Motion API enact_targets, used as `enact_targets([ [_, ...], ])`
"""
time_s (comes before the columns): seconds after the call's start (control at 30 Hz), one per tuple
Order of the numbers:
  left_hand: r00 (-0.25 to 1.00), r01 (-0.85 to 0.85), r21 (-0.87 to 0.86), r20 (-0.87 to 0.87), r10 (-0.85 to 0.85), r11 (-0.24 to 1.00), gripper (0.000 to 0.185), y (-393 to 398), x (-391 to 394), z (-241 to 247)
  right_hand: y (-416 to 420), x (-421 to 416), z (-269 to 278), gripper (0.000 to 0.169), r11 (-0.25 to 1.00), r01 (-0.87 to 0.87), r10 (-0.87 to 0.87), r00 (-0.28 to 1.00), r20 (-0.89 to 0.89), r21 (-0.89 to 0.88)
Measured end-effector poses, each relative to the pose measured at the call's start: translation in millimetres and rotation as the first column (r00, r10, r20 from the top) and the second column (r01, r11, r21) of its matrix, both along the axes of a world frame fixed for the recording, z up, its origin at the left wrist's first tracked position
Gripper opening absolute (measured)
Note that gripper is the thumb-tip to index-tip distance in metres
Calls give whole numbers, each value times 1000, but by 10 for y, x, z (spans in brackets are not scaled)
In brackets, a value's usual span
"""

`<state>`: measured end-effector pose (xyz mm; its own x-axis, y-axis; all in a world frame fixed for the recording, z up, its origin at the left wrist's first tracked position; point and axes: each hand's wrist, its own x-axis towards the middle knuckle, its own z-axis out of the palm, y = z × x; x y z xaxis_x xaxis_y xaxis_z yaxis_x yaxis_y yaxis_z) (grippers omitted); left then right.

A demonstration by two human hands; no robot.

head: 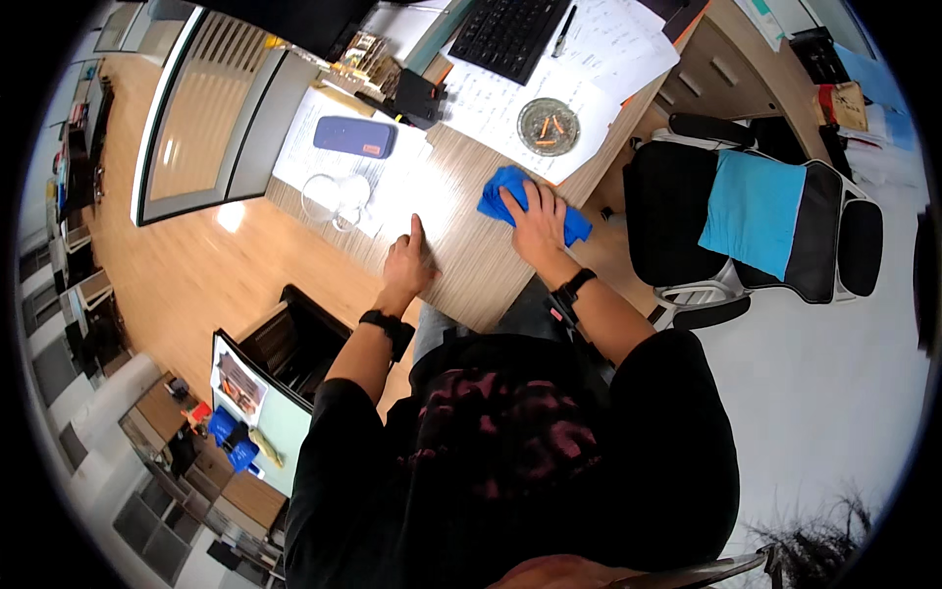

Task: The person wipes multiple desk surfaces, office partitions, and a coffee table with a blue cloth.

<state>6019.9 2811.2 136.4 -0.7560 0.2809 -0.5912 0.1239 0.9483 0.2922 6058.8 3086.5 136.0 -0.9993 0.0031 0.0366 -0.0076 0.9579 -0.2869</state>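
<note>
My right hand (541, 222) presses down on a crumpled blue cloth (505, 193) at the right side of the wood-grain desk (471, 265). Its fingers are curled over the cloth. My left hand (410, 259) holds nothing and rests at the desk's near left part, index finger stretched out and the other fingers bent. Beyond it, a clear glass mug (331, 197) lies or stands on printed sheets (294, 147); which one I cannot tell. A dark blue case (354, 137) lies behind the mug. Past the cloth, a glass ashtray (548, 127) holds several orange butts.
Handwritten papers (486, 99), a black keyboard (508, 33) and a pen (564, 31) lie at the back. A black box-like object (418, 96) stands left of them. A glazed partition (213, 118) borders the left; an office chair (670, 213) with a light-blue cloth is at right.
</note>
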Motion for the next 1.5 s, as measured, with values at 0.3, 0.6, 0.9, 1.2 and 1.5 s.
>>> enact_targets([
  [0.3,1000,-21,-22,14,22,1000,136,-47,-52,-53,-470,-435,6,57,997,-77,76,997,-26,-21],
  [0.6,999,-18,-7,39,18,1000,136,-51,-48,19,169,386,20,59,944,-323,320,946,-51,-73],
  [0.9,1000,15,67,7,-15,998,134,-65,-79,69,-717,176,43,62,995,-94,95,995,21,-20],
  [1.2,992,-48,375,125,0,926,110,-414,-179,-24,-786,-149,39,53,983,-185,186,976,-111,17],
  [1.5,951,57,434,-298,84,899,50,-440,-8,-33,-1333,424,22,49,965,-259,259,966,-19,-40],
])
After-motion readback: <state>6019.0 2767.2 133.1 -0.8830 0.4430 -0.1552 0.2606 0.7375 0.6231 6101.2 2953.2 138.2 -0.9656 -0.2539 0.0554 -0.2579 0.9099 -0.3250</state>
